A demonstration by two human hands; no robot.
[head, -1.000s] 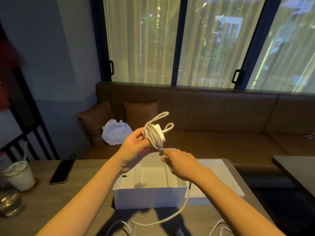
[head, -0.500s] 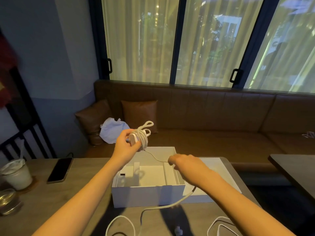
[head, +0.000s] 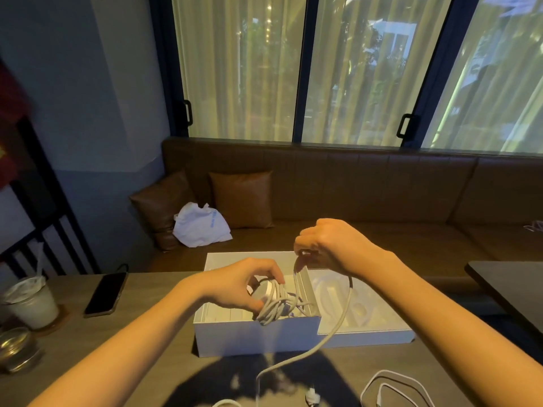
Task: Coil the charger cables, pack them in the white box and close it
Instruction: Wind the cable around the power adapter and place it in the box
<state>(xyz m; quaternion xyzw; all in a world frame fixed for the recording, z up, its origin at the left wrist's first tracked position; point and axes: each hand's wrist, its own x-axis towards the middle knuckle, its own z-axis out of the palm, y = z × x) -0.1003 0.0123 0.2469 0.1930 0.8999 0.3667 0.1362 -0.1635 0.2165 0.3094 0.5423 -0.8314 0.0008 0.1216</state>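
The open white box [head: 252,336] stands on the wooden table in front of me. My left hand [head: 238,286] grips a white charger brick wrapped in coiled cable [head: 274,304], held low over the box's right side. My right hand [head: 326,245] is raised above the box's far right corner, pinching the loose run of that cable [head: 343,315], which drops in front of the box to the table's near edge. Another white cable [head: 393,387] lies looped at the near right. The box's lid [head: 367,333] lies beside the box on the right.
A dark phone [head: 105,293] lies left of the box. An iced drink cup [head: 32,301] and a glass jar [head: 16,348] stand at the far left. Behind the table runs a brown bench with cushions and a white bag [head: 199,226]. A second table [head: 511,289] is at the right.
My left hand has lowered the wrapped charger from above the box down into its opening. My right hand has risen and swung the loose cable up over the box's far corner.
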